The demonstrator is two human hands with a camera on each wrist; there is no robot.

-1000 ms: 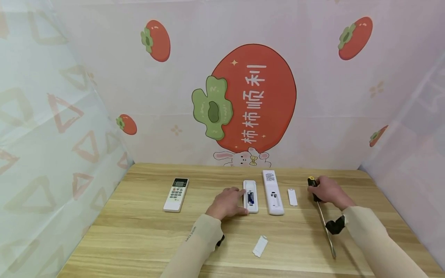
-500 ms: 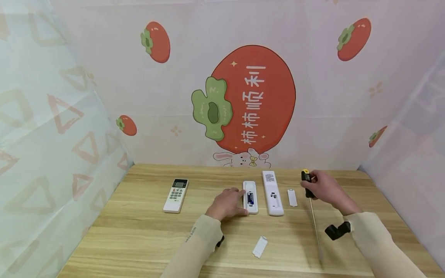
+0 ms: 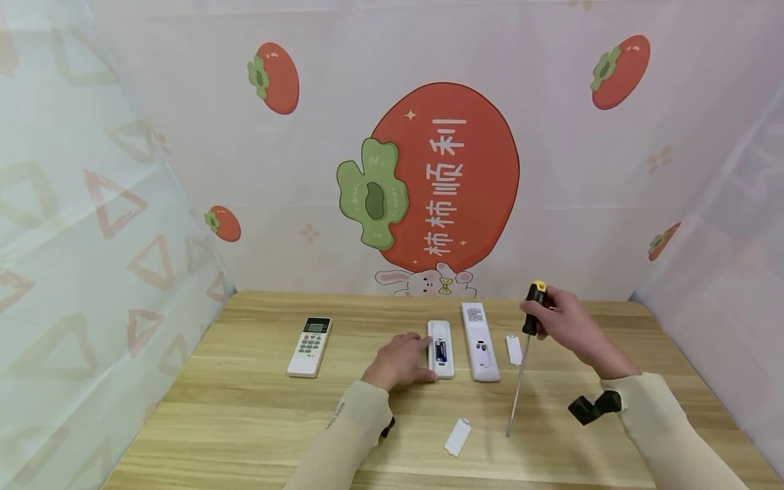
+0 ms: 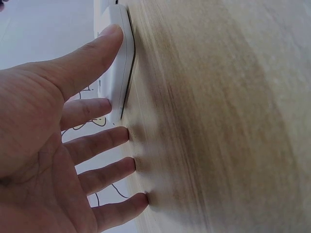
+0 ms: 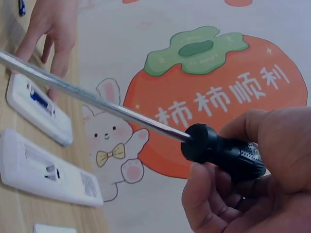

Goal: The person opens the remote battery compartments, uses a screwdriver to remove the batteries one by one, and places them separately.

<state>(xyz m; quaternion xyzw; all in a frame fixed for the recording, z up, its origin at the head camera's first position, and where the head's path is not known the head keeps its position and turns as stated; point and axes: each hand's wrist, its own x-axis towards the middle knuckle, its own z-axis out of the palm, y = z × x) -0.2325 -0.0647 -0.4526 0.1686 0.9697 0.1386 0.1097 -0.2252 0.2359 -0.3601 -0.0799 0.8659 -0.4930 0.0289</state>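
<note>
My left hand (image 3: 401, 361) rests on the table with thumb and index finger touching the left side of a small white remote (image 3: 440, 367), whose open back shows a blue battery (image 3: 440, 350). In the left wrist view, the thumb and a finger lie against the edge of that remote (image 4: 116, 73) and the other fingers are spread on the wood. My right hand (image 3: 572, 327) grips the black and yellow handle of a screwdriver (image 3: 531, 320) above the table. Its long shaft slants down and left, past the small white cover (image 3: 514, 350). In the right wrist view the handle (image 5: 228, 153) is pinched by thumb and fingers.
A longer white remote (image 3: 480, 344) lies back up right of the small one. Nearer the front is another white cover (image 3: 458, 437). At the left, a remote with a screen (image 3: 310, 347) lies face up. A printed sheet (image 3: 306, 170) stands behind the table (image 3: 245, 422).
My right hand has lifted the screwdriver and moved left, and the shaft's tip has swung left from the right side of the table. The left hand has stayed on the small remote.
</note>
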